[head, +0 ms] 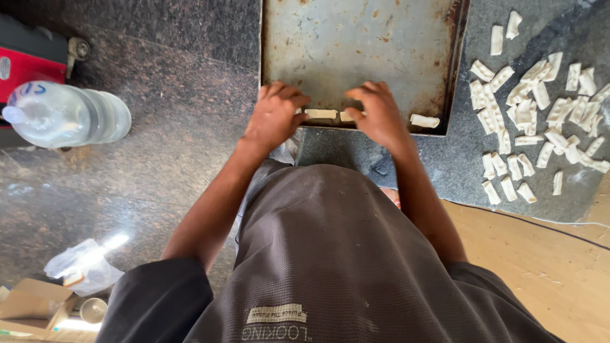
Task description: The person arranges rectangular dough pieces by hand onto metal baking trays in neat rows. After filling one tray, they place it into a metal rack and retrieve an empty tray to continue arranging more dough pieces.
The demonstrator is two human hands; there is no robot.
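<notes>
A worn metal baking tray (pixel 356 38) lies on the dark stone counter ahead of me. Along its near edge lie pale dough strips: one (pixel 321 114) between my hands and another (pixel 424 121) off to the right. My left hand (pixel 276 114) rests curled at the tray's near edge, fingertips beside the left end of the middle strip. My right hand (pixel 376 113) is bent over a small dough piece (pixel 347 117), fingertips touching it. Whether either hand grips a piece is hidden by the fingers.
Several cut dough strips (pixel 540 114) lie scattered on the grey counter right of the tray. A clear plastic water bottle (pixel 67 114) lies at the left beside a red object (pixel 28 67). A crumpled plastic bag (pixel 82 267), cardboard and a small cup sit at lower left.
</notes>
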